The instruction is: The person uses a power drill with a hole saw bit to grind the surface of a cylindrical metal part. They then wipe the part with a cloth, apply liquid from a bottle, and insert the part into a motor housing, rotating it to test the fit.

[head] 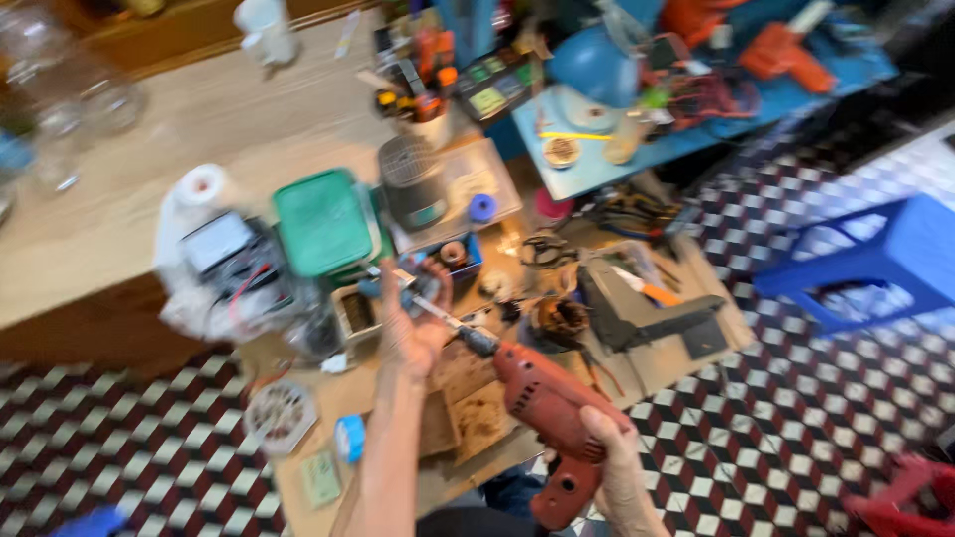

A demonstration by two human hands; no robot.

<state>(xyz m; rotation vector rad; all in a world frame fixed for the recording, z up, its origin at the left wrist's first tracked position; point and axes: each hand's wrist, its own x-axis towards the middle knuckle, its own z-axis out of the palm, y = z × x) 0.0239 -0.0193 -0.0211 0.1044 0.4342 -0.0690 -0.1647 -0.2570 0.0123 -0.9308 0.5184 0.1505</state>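
Note:
My right hand [614, 459] grips the handle of a red electric drill [545, 408], its body pointing up and left. The drill's metal bit [445, 318] reaches my left hand [416, 316], whose fingers close around a small dark part at the bit's tip. Both hands are above a low wooden board [468, 418] strewn with parts. The picture is blurred, so the small part's shape is unclear.
A green-lidded box [323, 221], a grey ribbed canister [412, 179], a white roll [200, 186] and a copper-wound motor piece [559, 320] lie about the hands. A blue plastic stool [885, 261] stands right on the checkered floor. A cluttered blue table [637, 154] is behind.

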